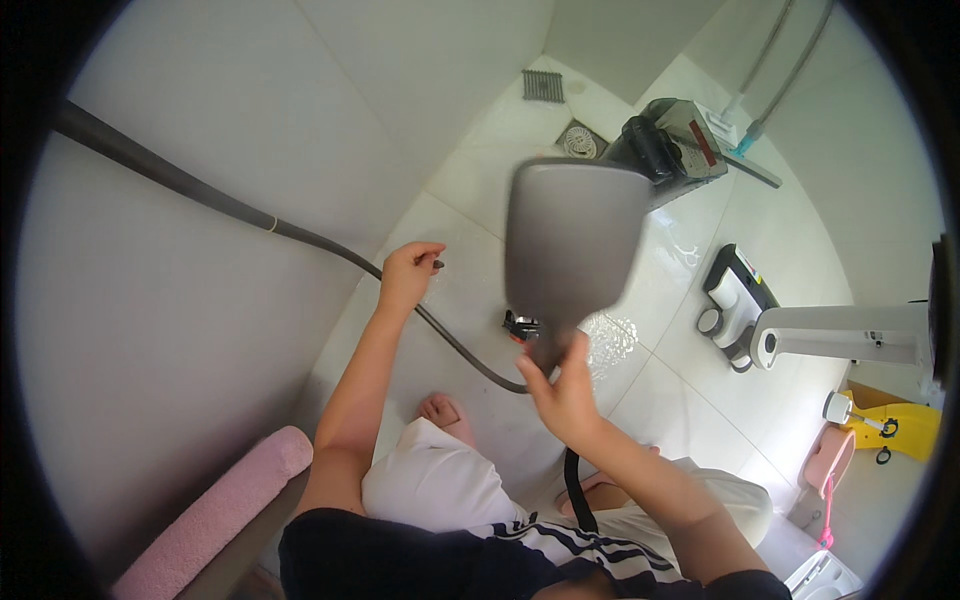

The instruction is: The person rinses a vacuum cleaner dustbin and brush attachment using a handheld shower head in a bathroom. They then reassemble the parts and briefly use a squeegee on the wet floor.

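My right hand (566, 394) grips the handle of a large grey hand shower (577, 232), which is slightly blurred. Its broad, flat side faces me. The dark shower hose (330, 244) comes from the upper left, passes behind my left wrist and curves up towards the handle. My left hand (409, 274) pinches a small dark object (439, 264); only its tip shows, so its kind is unclear. A small black and clear part (521, 326) with some red lies on the wet tiles, partly hidden by the shower. Behind the shower head sits a transparent dark tank (679, 142) with a black part.
A white floor washer (832, 334) stands at right, its cleaning head (735, 300) on the tiled floor (675, 397). Drains (580, 141) lie towards the far corner. Two poles (795, 75) lean there. A pink towel (217, 517) hangs at lower left; a pink container (829, 459) is at right.
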### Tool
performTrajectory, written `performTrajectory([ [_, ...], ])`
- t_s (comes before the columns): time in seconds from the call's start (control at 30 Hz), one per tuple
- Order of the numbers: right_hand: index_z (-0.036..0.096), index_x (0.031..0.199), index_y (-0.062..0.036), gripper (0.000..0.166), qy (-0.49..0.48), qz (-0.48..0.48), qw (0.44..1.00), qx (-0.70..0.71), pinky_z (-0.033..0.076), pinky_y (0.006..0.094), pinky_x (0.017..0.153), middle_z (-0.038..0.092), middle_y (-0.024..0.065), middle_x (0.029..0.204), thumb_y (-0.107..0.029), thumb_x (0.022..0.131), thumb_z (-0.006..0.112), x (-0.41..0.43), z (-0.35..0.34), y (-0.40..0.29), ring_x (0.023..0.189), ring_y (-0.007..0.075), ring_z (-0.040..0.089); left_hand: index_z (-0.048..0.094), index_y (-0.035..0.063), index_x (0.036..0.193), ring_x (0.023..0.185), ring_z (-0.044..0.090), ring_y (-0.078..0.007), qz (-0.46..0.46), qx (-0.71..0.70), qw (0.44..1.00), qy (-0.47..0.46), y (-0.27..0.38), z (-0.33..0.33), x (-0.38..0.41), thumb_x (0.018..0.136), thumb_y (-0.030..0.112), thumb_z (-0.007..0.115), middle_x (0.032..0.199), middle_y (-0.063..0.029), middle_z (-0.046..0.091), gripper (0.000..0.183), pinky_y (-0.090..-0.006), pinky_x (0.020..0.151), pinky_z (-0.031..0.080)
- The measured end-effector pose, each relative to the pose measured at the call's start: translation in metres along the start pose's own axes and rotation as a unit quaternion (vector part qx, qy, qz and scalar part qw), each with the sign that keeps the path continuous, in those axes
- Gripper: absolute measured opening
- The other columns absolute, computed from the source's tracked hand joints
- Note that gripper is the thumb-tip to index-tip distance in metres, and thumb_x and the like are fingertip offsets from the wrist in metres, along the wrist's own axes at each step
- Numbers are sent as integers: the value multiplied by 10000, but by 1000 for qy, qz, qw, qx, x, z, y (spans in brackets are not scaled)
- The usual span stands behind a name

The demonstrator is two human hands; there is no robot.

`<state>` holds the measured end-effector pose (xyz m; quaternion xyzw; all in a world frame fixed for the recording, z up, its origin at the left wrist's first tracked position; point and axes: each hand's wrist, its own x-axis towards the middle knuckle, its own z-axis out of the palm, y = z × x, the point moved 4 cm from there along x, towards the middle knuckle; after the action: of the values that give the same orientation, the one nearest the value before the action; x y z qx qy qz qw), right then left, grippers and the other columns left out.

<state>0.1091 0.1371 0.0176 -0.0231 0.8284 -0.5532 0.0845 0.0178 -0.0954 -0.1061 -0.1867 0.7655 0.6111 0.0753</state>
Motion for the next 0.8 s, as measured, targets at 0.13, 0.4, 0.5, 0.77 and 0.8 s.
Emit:
performTrajectory([
  [0.13,334,1113,41,480,-15,85,996,7,482,321,691,580,178,892,-139,813,663,44,49,5,782,222,603,609,-38,980,761,625,-156,-53,-83,994,-43,-26,-6,-1,885,-12,468,914,-103,625,172,-256,687,522],
  [0.4,370,1061,88,479,-24,265,963,49,493,310,581,597,174,838,-214,823,655,107,131,83,723,194,625,583,-33,1021,807,594,-144,-115,-83,990,-22,-59,-16,-23,870,27,550,920,-78,607,166,-259,733,505],
  [0.5,388,1066,93,471,-42,293,955,19,490,328,600,599,170,849,-234,832,633,111,140,114,744,202,624,580,-30,1057,840,587,-143,-86,-39,995,-21,-53,-15,-22,866,29,559,926,-73,608,201,-260,775,488],
  [0.77,452,1223,27,500,-234,162,958,-38,476,334,788,593,186,1025,-238,832,615,98,95,104,910,243,600,541,-17,1158,890,604,-163,-88,-126,980,-123,6,-14,-16,880,-5,505,995,-88,606,281,-282,809,501],
  [0.8,449,1268,-11,512,-176,105,978,-25,470,320,819,591,176,1045,-226,834,615,92,82,101,939,233,592,532,-5,1178,914,603,-163,-85,-117,974,-175,25,-8,-17,885,-2,501,1036,-87,599,294,-288,820,503],
])
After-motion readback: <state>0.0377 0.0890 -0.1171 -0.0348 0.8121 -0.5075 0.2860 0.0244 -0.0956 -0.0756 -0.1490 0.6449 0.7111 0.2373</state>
